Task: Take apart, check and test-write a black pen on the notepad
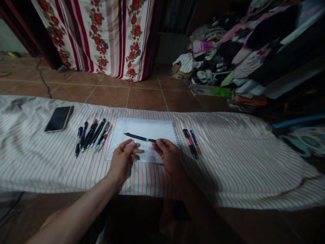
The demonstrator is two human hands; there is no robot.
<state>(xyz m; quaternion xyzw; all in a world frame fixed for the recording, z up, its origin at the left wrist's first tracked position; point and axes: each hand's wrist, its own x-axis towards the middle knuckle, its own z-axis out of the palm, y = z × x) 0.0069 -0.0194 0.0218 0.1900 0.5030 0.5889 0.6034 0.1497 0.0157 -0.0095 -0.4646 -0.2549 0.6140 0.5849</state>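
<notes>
A slim black pen (137, 137) with a pale band is pinched at its right end by my right hand (166, 152). It points left above a spiral notebook (152, 125) whose pages carry faint writing. My left hand (124, 154) is below the pen's far end, fingers apart and holding nothing. Left of the notebook lies a row of several pens and markers (92, 134), side by side. On the right are a red and black pen (190, 142) and a blue and red pen (195, 141).
A striped cloth (236, 152) covers the long surface. A phone (59, 118) lies at its left. Beyond the tiled floor (144, 93) hangs a flowered curtain (114, 37). Clothes (228, 47) are heaped at the back right, with a cardboard box (179, 72) in front.
</notes>
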